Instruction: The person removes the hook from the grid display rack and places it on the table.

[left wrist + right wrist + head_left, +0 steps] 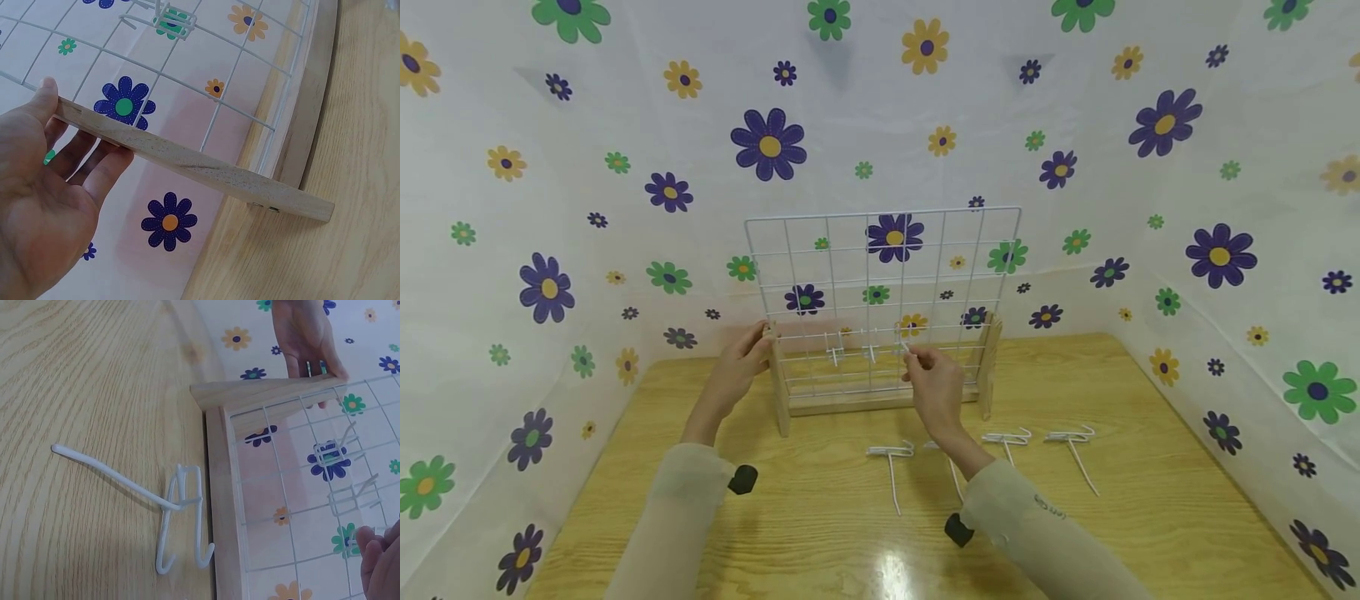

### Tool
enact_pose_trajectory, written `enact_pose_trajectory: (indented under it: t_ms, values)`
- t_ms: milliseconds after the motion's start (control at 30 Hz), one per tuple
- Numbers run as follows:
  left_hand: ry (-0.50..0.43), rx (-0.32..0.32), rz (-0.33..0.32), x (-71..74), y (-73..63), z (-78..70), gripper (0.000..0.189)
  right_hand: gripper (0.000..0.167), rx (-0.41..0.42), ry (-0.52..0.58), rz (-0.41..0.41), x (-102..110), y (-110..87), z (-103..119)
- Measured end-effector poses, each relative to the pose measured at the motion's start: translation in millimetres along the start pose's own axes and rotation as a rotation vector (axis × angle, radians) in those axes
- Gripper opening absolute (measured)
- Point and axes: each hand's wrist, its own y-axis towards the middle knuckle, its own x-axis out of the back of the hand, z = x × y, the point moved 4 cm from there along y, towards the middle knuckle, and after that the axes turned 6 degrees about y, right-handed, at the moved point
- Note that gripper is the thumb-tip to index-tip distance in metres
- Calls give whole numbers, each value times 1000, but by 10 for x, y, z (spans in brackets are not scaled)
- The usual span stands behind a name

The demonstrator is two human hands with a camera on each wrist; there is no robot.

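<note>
A white wire grid (883, 214) stands upright in a wooden stand. My left hand (733, 375) grips the upper end of the stand's left post (187, 164), thumb on one side and fingers on the other. At the grid's lower middle, my right hand (938, 387) pinches a white wire hook (904, 345) against the wires; the fingers partly hide it. To its left, two similar hooks, a left one (834, 353) and a middle one (871, 350), hang on the grid in a row.
Several loose white hooks lie on the wooden table in front of the stand, among them a left one (891, 454) and a far right one (1071, 436). My right forearm passes over part of this row. Flower-patterned sheeting (865, 108) encloses the back and sides.
</note>
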Motion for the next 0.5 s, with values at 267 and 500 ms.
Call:
enact_pose_trajectory:
  t_ms: [267, 500]
  values:
    - [-6, 3, -4, 2, 4, -4, 60, 9, 8, 0, -25, 36, 30, 11]
    - [-5, 3, -4, -1, 5, -4, 60, 9, 29, 52, -34, 75, 35, 25]
